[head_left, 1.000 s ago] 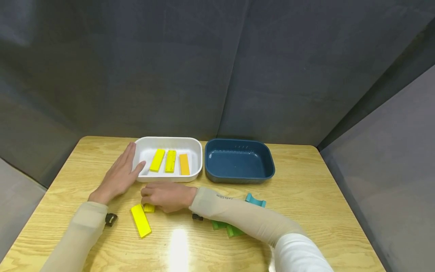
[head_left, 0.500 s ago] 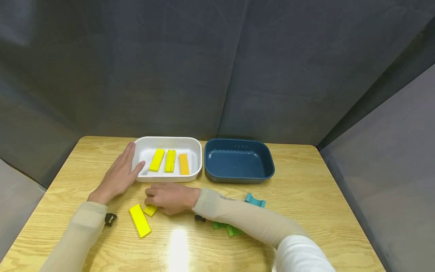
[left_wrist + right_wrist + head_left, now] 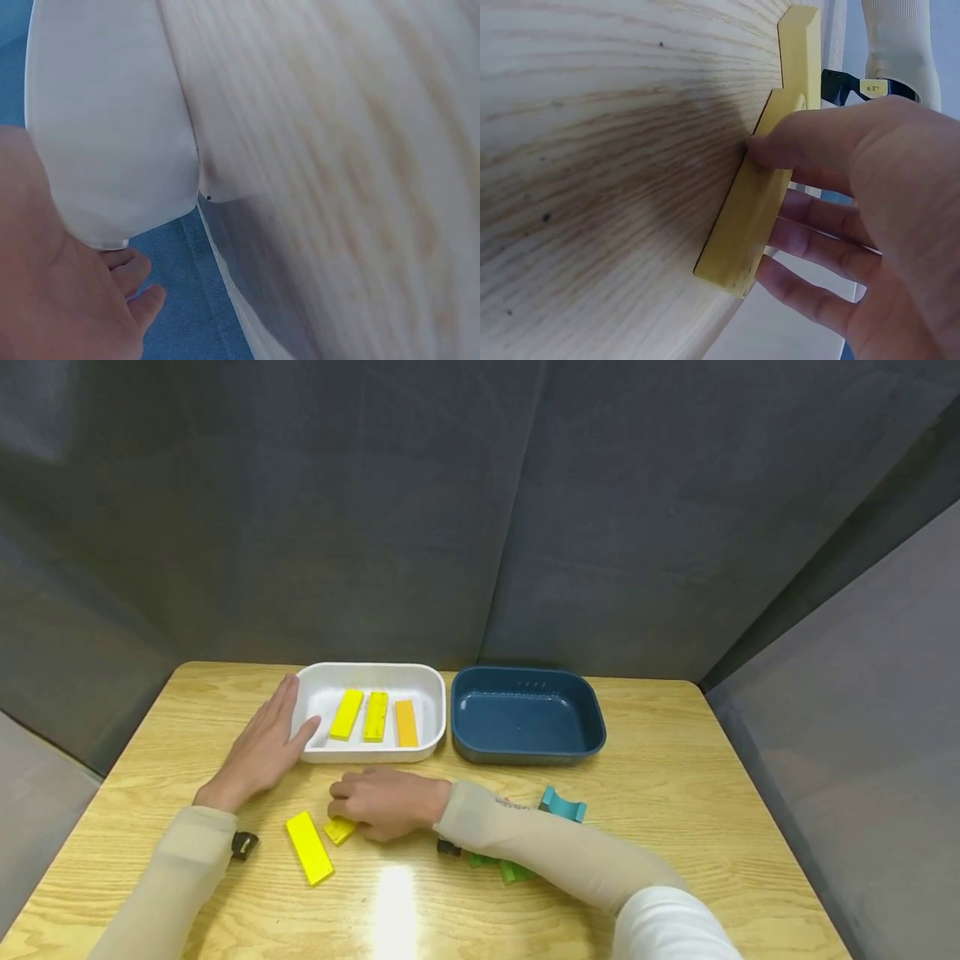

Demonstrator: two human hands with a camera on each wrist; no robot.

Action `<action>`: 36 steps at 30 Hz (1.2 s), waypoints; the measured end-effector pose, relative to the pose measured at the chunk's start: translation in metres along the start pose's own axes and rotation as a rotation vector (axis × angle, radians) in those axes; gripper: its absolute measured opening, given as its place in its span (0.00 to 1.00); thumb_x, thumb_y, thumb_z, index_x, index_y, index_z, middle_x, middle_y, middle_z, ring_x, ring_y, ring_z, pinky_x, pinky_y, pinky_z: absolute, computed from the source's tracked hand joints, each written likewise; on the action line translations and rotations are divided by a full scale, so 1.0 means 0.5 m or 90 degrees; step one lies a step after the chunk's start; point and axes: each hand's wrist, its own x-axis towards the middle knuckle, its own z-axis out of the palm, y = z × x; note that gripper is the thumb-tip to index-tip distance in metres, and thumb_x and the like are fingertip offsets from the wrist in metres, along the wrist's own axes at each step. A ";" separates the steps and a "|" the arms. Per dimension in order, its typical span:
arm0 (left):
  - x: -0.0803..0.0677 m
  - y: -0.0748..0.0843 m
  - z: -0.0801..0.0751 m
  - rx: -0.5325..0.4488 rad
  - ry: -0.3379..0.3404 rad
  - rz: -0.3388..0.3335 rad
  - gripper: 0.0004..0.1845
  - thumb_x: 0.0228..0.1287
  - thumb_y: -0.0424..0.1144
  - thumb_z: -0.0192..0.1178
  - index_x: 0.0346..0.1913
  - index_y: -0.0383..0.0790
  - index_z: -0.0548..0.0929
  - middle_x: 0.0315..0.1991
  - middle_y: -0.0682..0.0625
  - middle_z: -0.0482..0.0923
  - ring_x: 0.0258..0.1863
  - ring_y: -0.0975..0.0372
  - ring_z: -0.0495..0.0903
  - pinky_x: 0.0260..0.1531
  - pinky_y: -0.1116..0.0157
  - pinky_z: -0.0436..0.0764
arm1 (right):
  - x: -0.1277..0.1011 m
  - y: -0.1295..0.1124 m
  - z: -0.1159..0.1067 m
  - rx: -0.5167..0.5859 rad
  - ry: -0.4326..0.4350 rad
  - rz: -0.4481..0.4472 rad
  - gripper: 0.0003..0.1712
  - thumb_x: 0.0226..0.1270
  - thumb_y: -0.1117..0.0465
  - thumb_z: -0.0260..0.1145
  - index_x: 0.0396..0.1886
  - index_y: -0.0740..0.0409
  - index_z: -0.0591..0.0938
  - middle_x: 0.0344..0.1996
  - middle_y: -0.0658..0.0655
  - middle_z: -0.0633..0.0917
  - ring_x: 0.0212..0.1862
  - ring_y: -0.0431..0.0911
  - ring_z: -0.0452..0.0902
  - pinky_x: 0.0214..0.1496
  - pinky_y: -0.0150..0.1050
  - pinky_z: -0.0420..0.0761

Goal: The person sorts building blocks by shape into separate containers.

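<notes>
Since the earlier frames the right hand (image 3: 386, 802) has drawn back toward the table's near-centre, dragging the short yellow block (image 3: 340, 829) rightward and clear of the long yellow block (image 3: 309, 858), which holds its place. Grip of the right hand: fingers curled over the short block, thumb against its long edge, as the right wrist view (image 3: 754, 217) confirms. That block is a flat, smooth-faced wooden slab with square corners, painted yellow, lying flat on the table (image 3: 675, 793), whose surface is pale wood with pronounced grain and a glare patch near the front edge. Left hand (image 3: 262, 747) lies flat, fingers straight and together, its thumb against the white tray (image 3: 431, 681) wall; grip holds nothing. White tray is smooth plastic with rounded corners and carries three yellow slabs (image 3: 375, 717) side by side, with bare floor left beside them. Navy tray (image 3: 592, 710), same shape, sits just beside it. Teal arch block (image 3: 564, 803) and green blocks (image 3: 504, 865) lie partly under the right forearm. Open table remains to the right.
</notes>
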 end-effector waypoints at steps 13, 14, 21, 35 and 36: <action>-0.003 0.005 -0.001 0.002 -0.007 -0.005 0.48 0.85 0.65 0.40 0.87 0.41 0.30 0.89 0.40 0.27 0.86 0.39 0.38 0.81 0.34 0.46 | -0.030 -0.003 -0.006 0.013 -0.017 0.016 0.13 0.77 0.58 0.68 0.57 0.49 0.86 0.47 0.46 0.81 0.47 0.39 0.75 0.48 0.29 0.80; -0.003 0.004 -0.001 0.002 -0.007 -0.005 0.48 0.85 0.64 0.39 0.87 0.40 0.30 0.88 0.40 0.27 0.86 0.39 0.38 0.81 0.34 0.46 | -0.032 -0.003 -0.006 0.015 -0.018 0.016 0.13 0.77 0.58 0.67 0.57 0.49 0.86 0.47 0.46 0.81 0.47 0.39 0.75 0.48 0.29 0.80; -0.002 0.004 -0.001 0.004 -0.001 -0.005 0.48 0.85 0.63 0.41 0.87 0.41 0.30 0.89 0.40 0.28 0.86 0.39 0.38 0.81 0.34 0.45 | -0.050 0.000 -0.013 0.027 -0.008 0.017 0.13 0.74 0.59 0.69 0.56 0.50 0.86 0.46 0.47 0.80 0.45 0.39 0.74 0.47 0.29 0.79; -0.001 0.004 0.000 0.004 0.001 -0.005 0.48 0.85 0.65 0.40 0.87 0.40 0.30 0.89 0.39 0.28 0.86 0.39 0.39 0.81 0.34 0.46 | -0.076 0.009 -0.049 0.018 0.032 0.021 0.14 0.74 0.57 0.69 0.55 0.52 0.86 0.43 0.48 0.80 0.43 0.40 0.75 0.47 0.28 0.78; -0.001 0.003 0.000 0.005 0.003 -0.004 0.48 0.85 0.65 0.39 0.87 0.40 0.31 0.89 0.39 0.29 0.86 0.39 0.39 0.81 0.34 0.46 | -0.077 0.009 -0.050 0.013 0.037 0.020 0.14 0.74 0.56 0.69 0.55 0.52 0.86 0.43 0.48 0.79 0.44 0.40 0.75 0.48 0.28 0.78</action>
